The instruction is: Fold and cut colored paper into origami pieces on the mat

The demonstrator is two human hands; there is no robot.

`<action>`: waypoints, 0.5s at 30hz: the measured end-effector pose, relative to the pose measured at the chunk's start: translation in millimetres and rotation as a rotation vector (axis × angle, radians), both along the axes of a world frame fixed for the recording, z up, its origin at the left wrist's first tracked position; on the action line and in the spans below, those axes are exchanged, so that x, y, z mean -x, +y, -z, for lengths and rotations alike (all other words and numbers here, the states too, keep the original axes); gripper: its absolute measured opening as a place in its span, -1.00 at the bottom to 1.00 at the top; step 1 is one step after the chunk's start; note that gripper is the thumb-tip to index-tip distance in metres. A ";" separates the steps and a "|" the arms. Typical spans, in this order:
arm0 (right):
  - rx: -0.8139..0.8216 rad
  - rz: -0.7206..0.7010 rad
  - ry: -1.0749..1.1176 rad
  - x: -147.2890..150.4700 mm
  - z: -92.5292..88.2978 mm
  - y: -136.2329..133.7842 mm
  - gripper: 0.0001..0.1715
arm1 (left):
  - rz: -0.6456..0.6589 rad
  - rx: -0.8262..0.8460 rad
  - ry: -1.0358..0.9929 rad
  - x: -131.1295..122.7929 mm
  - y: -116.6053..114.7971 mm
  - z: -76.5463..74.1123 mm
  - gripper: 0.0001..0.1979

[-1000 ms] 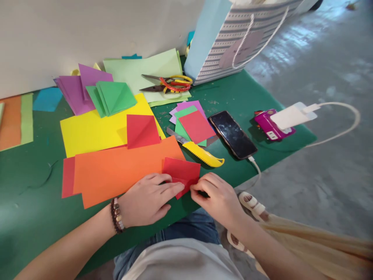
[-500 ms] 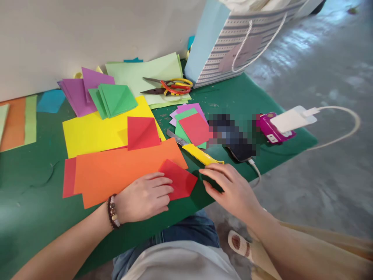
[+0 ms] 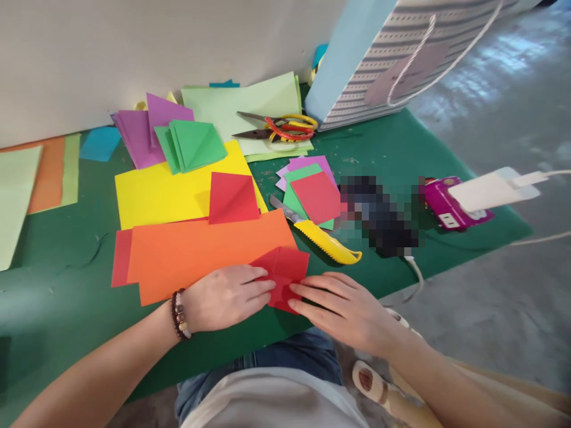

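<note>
A red sheet of paper (image 3: 289,264) with creases lies near the table's front edge, partly over an orange sheet (image 3: 200,249). My left hand (image 3: 227,297), wearing bead bracelets, rests on its left side with the fingers stretched out flat. At the lower right of the red sheet, my right hand (image 3: 343,309) touches it with extended fingers and the thumb a little apart. The fingers hide parts of the red sheet. Just beyond my right hand lies a yellow-handled utility knife (image 3: 329,241), its blade pointing away to the left.
Behind lie a folded red piece (image 3: 232,199), yellow paper (image 3: 156,196), green folded pieces (image 3: 200,145), purple pieces (image 3: 138,137) and scissors (image 3: 285,128) on pale green sheets. A striped paper bag (image 3: 379,65), blurred phone (image 3: 379,214) and purple power adapter (image 3: 450,208) stand or lie to the right.
My right hand has moved from beside the knife onto the red sheet. The red sheet has turned slightly, and the whole view has shifted.
</note>
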State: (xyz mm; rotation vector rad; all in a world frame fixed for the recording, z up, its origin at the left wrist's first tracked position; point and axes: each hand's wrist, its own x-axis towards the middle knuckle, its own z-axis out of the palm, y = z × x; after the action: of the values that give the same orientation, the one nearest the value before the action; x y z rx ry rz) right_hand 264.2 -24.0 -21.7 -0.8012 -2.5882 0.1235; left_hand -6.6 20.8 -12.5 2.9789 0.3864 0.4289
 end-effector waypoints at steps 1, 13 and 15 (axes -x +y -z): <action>-0.032 -0.010 -0.010 -1.2 -1.3 -1.3 -0.68 | 0.002 0.006 -0.004 -0.2 -0.1 0.6 -0.79; -0.065 -0.077 0.032 1.9 3.5 3.8 -0.72 | 0.009 -0.014 -0.105 -2.6 1.7 6.3 -0.84; -0.004 -0.063 0.086 4.1 5.1 3.8 -0.76 | 0.014 0.003 -0.082 -0.1 0.9 7.5 -0.83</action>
State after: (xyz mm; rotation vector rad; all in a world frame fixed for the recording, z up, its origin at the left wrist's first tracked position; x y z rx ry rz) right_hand 260.1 -20.2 -26.8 -0.6979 -2.5323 0.1676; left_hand -6.5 21.7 -20.0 2.9472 0.3576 0.5470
